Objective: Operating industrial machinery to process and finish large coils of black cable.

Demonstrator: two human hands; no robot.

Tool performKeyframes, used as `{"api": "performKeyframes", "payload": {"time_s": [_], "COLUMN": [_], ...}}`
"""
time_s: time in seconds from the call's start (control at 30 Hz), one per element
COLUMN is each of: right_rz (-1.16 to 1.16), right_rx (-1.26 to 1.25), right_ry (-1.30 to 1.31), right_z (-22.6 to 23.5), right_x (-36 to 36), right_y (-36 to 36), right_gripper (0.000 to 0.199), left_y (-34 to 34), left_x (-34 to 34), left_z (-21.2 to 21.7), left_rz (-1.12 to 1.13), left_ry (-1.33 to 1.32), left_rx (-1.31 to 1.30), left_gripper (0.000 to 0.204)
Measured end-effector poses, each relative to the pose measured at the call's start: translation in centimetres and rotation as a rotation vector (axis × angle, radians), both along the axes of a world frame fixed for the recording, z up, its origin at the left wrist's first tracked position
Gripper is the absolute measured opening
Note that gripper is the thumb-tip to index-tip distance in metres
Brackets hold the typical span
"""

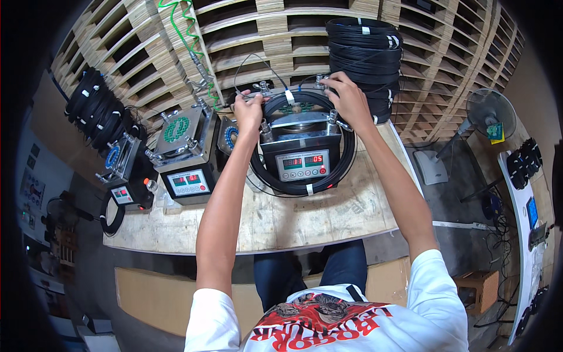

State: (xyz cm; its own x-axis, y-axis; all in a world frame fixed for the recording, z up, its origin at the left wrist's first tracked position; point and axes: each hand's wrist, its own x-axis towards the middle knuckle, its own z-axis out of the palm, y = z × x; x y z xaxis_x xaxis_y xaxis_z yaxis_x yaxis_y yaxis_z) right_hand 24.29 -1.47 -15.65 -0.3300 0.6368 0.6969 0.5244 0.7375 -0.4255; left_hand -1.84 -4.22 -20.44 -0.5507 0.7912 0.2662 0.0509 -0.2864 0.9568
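In front of me stands a black bench-top polishing machine (302, 164) with a lit red display and a metal top plate. A coil of black cable (348, 158) with white ties hangs around it. My left hand (248, 111) is at the machine's rear left corner, its fingers pinched on a thin black cable (236, 74) that arcs up and over toward the coil. At the rear right corner, the bent fingers of my right hand (350, 101) close at a metal clamp post (320, 81). The fingertips there are partly hidden.
Two similar machines, one larger (187, 155) and one smaller (122, 170), stand at left on the wooden table (352, 214). Stacked black cable coils (363, 56) rise at the back right. A green spiral air hose (186, 29) hangs behind. A fan (489, 114) stands right.
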Motion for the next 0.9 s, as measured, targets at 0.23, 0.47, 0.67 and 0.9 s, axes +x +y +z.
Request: {"api": "performKeyframes", "payload": {"time_s": [0.23,0.47,0.67,0.9], "right_rz": [0.033,0.052,0.099,0.065], "right_rx": [-0.009,-0.034,-0.102,-0.015], "right_ry": [-0.112,-0.076,-0.013,0.209], "right_z": [-1.6,-1.9,-1.6,-3.7], "right_x": [2.0,2.4,-2.0,-1.7], "right_y": [3.7,5.3,2.7,4.0], "right_gripper": [0.021,0.025,0.023,0.02], "left_y": [0.0,-0.2,0.1,0.9], "left_x": [-0.5,0.0,-1.4,-1.3], "left_z": [0.3,0.6,-0.3,-0.8], "left_rz": [0.042,-0.099,-0.037,0.053], "left_ry": [0.161,0.005,0.03,0.123], "left_rx": [-0.099,-0.124,-0.079,-0.162], "left_gripper": [0.035,0.036,0.036,0.047]}}
